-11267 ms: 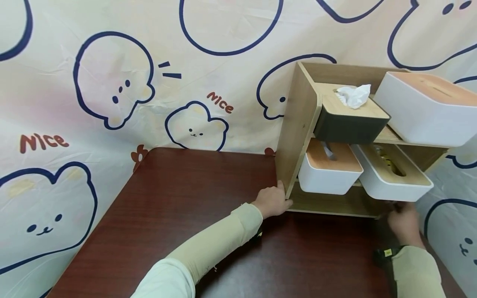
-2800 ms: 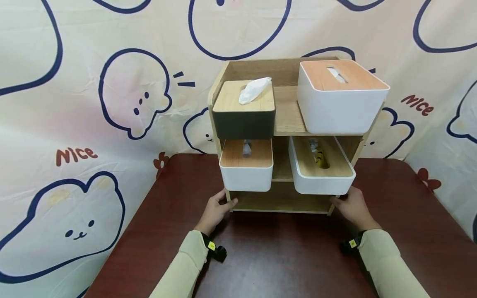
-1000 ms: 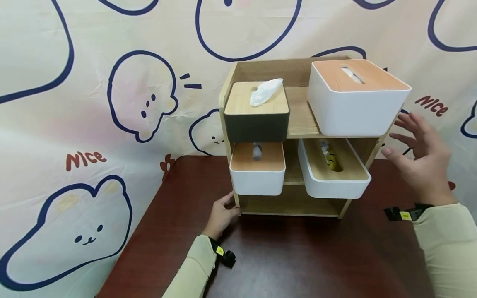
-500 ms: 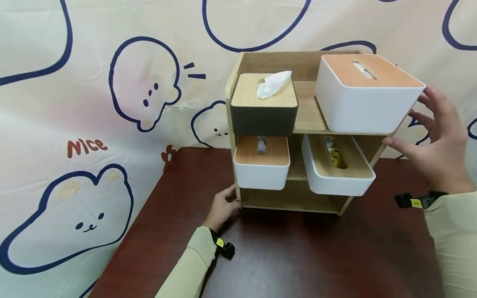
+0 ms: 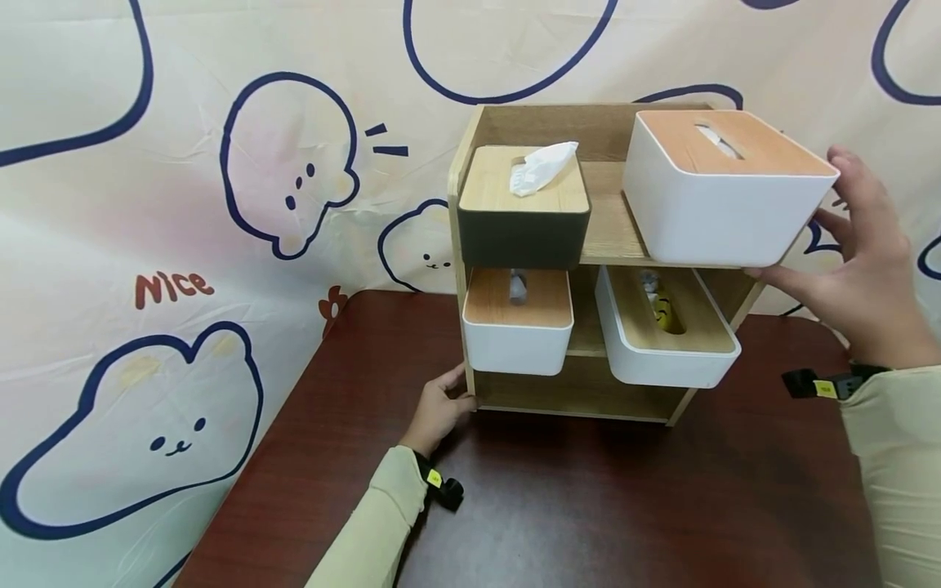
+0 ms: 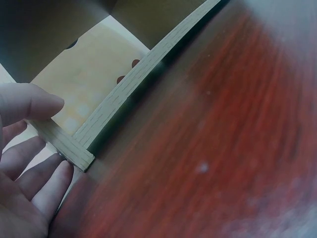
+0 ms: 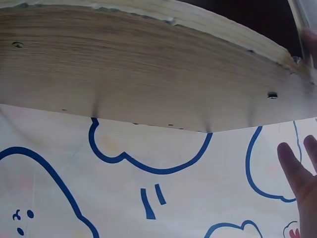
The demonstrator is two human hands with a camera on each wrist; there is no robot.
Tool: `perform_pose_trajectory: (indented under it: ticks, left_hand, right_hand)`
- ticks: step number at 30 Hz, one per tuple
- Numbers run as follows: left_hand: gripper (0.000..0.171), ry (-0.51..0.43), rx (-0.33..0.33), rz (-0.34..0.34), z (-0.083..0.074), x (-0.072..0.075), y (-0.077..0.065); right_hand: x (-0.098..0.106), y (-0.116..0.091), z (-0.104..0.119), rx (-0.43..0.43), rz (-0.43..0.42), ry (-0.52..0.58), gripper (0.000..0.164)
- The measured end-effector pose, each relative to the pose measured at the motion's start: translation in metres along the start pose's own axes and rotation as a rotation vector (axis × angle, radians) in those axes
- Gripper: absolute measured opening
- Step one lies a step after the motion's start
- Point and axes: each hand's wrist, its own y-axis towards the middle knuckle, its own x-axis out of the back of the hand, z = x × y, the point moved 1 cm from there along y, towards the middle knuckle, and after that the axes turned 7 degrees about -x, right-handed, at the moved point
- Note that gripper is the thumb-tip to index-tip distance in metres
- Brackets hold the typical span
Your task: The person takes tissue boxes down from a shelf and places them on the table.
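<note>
Right grip [image 5: 875, 265], fingers spread wide, thumb by lower front edge of large rectangular white box with peach wood-look lid [image 5: 731, 216], has risen from bottom corner of pale wood-grain shelf unit [image 5: 573, 125], apparently shifting work to upper right. Box sits on unit's top deck. Left grip [image 5: 435, 415] pinches unit's lower left edge.

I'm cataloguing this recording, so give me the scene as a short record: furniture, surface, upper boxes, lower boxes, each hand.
Furniture: wooden shelf unit, upright
Surface: dark red-brown table
Upper boxes: dark box with white tissue poking out, left; large white box with wood-toned lid, right
Lower boxes: small white box, left; long white box, right; both jut out the front
Left hand: grips the unit's lower left front edge
Right hand: raised at the large white box's right side; contact with the box unclear
</note>
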Motion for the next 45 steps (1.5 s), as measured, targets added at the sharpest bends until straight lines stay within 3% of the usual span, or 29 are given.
perform_pose_trajectory:
  ticks: [8,17,21,26,30,35,40,45]
  left_hand:
    - [0.071,-0.012,-0.005,0.006,0.003,0.0,0.0]
    - [0.072,-0.023,-0.013,0.009,0.001,0.0,0.001]
    - [0.071,-0.016,-0.007,0.005,0.001,0.0,0.001]
    - [0.07,-0.007,-0.009,0.003,0.0,0.0,0.0]
    - [0.07,-0.002,-0.013,0.008,0.001,-0.001,0.0]
    - [0.071,-0.017,0.0,0.014,0.0,0.0,0.001]
    - [0.071,-0.017,0.013,0.032,-0.011,-0.001,-0.001]
    - [0.068,-0.015,0.003,0.038,-0.031,-0.002,-0.007]
  right_hand:
    - [0.002,0.001,-0.004,0.045,0.035,-0.006,0.109]
    - [0.001,-0.001,0.004,-0.034,0.028,-0.024,0.103]
    - [0.001,-0.001,0.008,-0.027,0.024,-0.03,0.102]
    - [0.001,-0.001,0.004,-0.006,0.023,-0.046,0.106]
    - [0.002,-0.002,-0.002,-0.035,0.028,-0.078,0.119]
    - [0.0,-0.002,0.0,-0.032,0.029,-0.081,0.101]
    - [-0.003,-0.001,0.007,0.027,0.016,-0.091,0.116]
    - [-0.006,-0.001,0.014,0.08,-0.011,-0.122,0.116]
